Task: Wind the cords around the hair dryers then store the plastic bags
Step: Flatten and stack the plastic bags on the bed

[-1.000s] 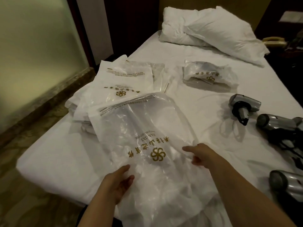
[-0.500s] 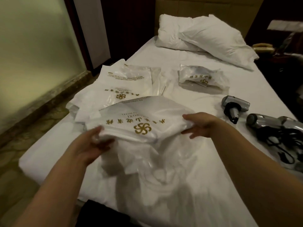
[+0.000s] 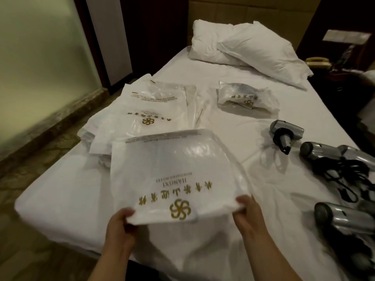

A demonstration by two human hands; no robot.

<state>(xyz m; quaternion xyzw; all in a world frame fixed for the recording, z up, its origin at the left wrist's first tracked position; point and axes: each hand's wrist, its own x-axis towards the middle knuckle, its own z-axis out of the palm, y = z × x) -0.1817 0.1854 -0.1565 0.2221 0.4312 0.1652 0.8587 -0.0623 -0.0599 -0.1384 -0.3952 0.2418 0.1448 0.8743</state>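
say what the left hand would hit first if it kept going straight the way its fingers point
Probably the stack of clear plastic bags with gold logos beyond the held bag that the left hand grips; depth is unclear.

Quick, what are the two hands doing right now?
Left hand: pinching the plastic bag at its near left corner.
Right hand: gripping the same bag's near right corner.

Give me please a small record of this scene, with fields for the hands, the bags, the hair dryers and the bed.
left hand: grips the near left corner of the held plastic bag
right hand: grips the near right corner of the same bag
bag pile: flat printed bags, on the left side of the bed
filled bag: apart, nearer the pillows
hair dryers: silver, at the right; the nearest-to-centre one has its cord wound, others lie among loose black cords
bed: white sheet
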